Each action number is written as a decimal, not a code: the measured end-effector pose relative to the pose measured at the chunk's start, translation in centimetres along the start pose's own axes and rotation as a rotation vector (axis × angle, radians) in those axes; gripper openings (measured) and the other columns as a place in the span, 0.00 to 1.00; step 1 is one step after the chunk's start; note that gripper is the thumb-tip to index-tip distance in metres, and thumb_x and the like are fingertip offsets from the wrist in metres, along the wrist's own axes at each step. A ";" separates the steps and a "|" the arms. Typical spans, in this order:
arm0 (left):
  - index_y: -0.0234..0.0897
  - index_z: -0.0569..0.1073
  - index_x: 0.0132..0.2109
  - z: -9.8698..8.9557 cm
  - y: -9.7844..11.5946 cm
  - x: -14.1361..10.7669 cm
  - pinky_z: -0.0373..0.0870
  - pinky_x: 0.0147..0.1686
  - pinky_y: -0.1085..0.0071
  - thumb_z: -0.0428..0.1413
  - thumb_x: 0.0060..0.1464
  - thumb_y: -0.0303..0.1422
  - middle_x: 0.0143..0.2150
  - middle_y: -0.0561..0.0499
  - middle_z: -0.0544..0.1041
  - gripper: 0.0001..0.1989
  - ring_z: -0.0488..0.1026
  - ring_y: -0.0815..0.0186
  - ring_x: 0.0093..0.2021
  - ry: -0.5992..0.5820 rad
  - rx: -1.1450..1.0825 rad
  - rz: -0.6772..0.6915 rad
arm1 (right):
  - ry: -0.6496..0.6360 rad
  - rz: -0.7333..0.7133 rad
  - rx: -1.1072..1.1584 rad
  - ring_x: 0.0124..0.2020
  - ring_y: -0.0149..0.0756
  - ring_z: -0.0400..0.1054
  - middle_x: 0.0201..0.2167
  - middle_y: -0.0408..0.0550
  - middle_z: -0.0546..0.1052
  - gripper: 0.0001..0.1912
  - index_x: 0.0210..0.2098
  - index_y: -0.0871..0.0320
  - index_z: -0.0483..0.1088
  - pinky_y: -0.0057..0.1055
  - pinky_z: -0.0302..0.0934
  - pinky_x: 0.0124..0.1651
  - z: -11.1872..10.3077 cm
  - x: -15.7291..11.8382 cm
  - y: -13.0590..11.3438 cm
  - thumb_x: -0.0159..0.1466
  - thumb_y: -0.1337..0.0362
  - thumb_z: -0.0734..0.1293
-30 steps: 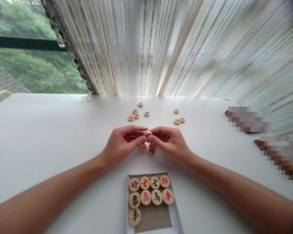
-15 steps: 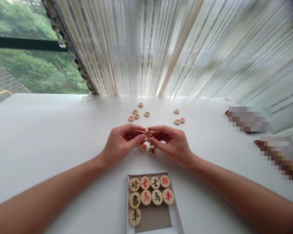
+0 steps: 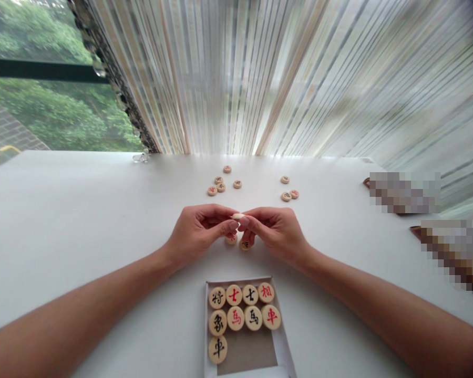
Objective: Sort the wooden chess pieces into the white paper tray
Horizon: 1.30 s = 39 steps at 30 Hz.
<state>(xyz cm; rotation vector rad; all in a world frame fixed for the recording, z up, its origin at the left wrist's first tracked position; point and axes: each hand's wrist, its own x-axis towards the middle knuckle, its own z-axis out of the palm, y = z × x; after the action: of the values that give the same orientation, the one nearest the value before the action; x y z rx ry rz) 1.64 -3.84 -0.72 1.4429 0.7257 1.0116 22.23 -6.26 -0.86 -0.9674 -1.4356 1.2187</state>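
Between the fingertips of my left hand [image 3: 203,228] and my right hand [image 3: 274,228] is one round wooden Chinese chess piece [image 3: 237,216], tilted so its pale edge faces me. Both hands are closed in a pinch on it, above the table. Just below my fingers lie a red-marked piece [image 3: 231,240] and a black-marked piece [image 3: 245,245], each partly covered by the fingers. Nearer to me stands an open shallow box [image 3: 256,354], with several pieces in rows, face up with red or black characters. The black chariot piece [image 3: 218,349] sits alone in its third row.
Farther back on the white table [image 3: 102,220] lie several loose pieces, one group around a black-marked piece [image 3: 237,184], another near a red-marked piece [image 3: 294,193]. Two brown-edged objects [image 3: 402,197], blurred out, are at the right. A string curtain [image 3: 220,79] hangs behind.
The held piece has turned from showing its red face to showing its edge. My right fingers have shifted slightly left around it. The box and loose pieces stay in place.
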 end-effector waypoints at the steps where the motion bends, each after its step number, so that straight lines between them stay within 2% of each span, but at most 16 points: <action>1: 0.30 0.86 0.46 0.0 0.0 0.0 0.83 0.35 0.73 0.72 0.56 0.35 0.36 0.43 0.87 0.14 0.84 0.65 0.32 -0.012 0.002 0.003 | -0.015 0.018 -0.004 0.20 0.32 0.74 0.22 0.48 0.82 0.23 0.32 0.61 0.82 0.27 0.69 0.24 0.0 0.0 -0.1 0.64 0.44 0.77; 7: 0.31 0.83 0.55 0.2 0.0 -0.2 0.84 0.35 0.72 0.73 0.54 0.33 0.34 0.45 0.87 0.22 0.84 0.64 0.30 -0.039 0.033 0.035 | -0.092 0.118 0.078 0.20 0.32 0.73 0.22 0.49 0.80 0.29 0.29 0.61 0.78 0.28 0.69 0.24 0.3 0.1 -0.6 0.63 0.38 0.75; 11: 0.30 0.84 0.54 0.2 0.0 -0.3 0.83 0.34 0.74 0.71 0.57 0.33 0.33 0.45 0.87 0.19 0.84 0.66 0.30 -0.046 0.076 0.061 | -0.120 0.140 0.107 0.20 0.30 0.70 0.22 0.46 0.79 0.26 0.30 0.61 0.77 0.26 0.66 0.24 0.2 0.0 -0.6 0.58 0.43 0.81; 16: 0.32 0.85 0.52 0.4 0.1 -0.7 0.85 0.38 0.73 0.68 0.60 0.31 0.37 0.45 0.88 0.13 0.86 0.64 0.33 -0.091 0.168 0.115 | -0.122 0.169 0.054 0.20 0.28 0.66 0.21 0.44 0.77 0.25 0.29 0.60 0.75 0.24 0.56 0.21 0.1 -0.1 -0.1 0.52 0.48 0.85; 21: 0.34 0.85 0.51 0.4 0.2 -0.8 0.86 0.41 0.71 0.69 0.59 0.29 0.39 0.45 0.89 0.13 0.88 0.60 0.38 -0.117 0.197 0.144 | -0.137 0.131 0.019 0.20 0.28 0.65 0.20 0.42 0.76 0.23 0.28 0.59 0.75 0.26 0.58 0.24 0.1 -0.1 -0.2 0.58 0.46 0.81; 29: 0.33 0.85 0.53 0.3 -0.1 -0.7 0.85 0.38 0.73 0.72 0.56 0.30 0.35 0.46 0.88 0.17 0.87 0.62 0.34 -0.061 0.110 0.079 | -0.167 0.071 0.005 0.20 0.27 0.58 0.17 0.39 0.69 0.25 0.27 0.59 0.74 0.27 0.52 0.25 -0.3 0.1 -0.8 0.68 0.43 0.72; 36: 0.32 0.85 0.52 0.5 0.1 -0.8 0.86 0.38 0.73 0.72 0.56 0.30 0.35 0.46 0.88 0.17 0.87 0.63 0.34 -0.056 0.027 0.028 | -0.178 0.089 0.046 0.21 0.29 0.59 0.19 0.41 0.71 0.22 0.27 0.59 0.74 0.28 0.53 0.26 -0.5 0.1 -0.6 0.68 0.47 0.72; 39: 0.32 0.85 0.51 0.4 0.1 -0.8 0.85 0.37 0.75 0.72 0.55 0.29 0.33 0.46 0.88 0.16 0.87 0.64 0.32 -0.056 0.033 0.037 | -0.179 0.082 0.039 0.22 0.28 0.60 0.21 0.42 0.74 0.21 0.28 0.59 0.75 0.28 0.53 0.26 -0.2 0.1 -0.5 0.65 0.48 0.76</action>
<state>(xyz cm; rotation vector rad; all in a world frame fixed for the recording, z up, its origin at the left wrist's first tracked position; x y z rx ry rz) 1.69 -4.73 -0.74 1.5118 0.6801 0.9872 22.46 -6.26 -0.31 -0.9169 -1.5163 1.4186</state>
